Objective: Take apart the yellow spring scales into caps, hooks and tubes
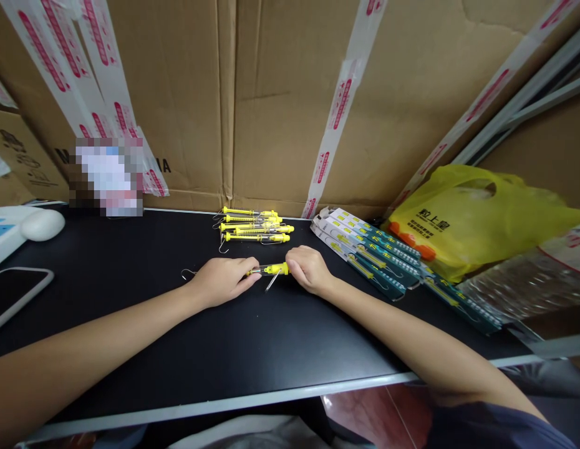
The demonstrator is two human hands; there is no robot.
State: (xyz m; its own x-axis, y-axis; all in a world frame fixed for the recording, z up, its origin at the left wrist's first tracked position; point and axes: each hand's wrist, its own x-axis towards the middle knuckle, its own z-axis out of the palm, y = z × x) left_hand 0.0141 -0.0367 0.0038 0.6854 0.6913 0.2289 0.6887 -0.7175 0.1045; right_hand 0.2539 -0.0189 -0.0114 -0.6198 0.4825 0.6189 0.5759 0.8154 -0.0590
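A yellow and clear tube-shaped spring scale (274, 269) lies across the space between my hands, just above or on the black table. My left hand (224, 279) is closed around its left part, with a thin metal hook (188, 274) sticking out past the wrist side. Fingers curled, my right hand (309, 268) grips the yellow end on the right. A slim metal piece (272, 280) hangs at a slant below the tube. Behind my hands, several similar spring scales (257, 228) lie in a loose row, hooks mostly to the left.
Several printed narrow boxes (365, 246) are stacked on the right, beside a yellow plastic bag (477, 212). At the left are a phone (19, 293) and a white rounded object (42, 224). A large taped cardboard box (280, 106) walls off the back of the table (252, 355).
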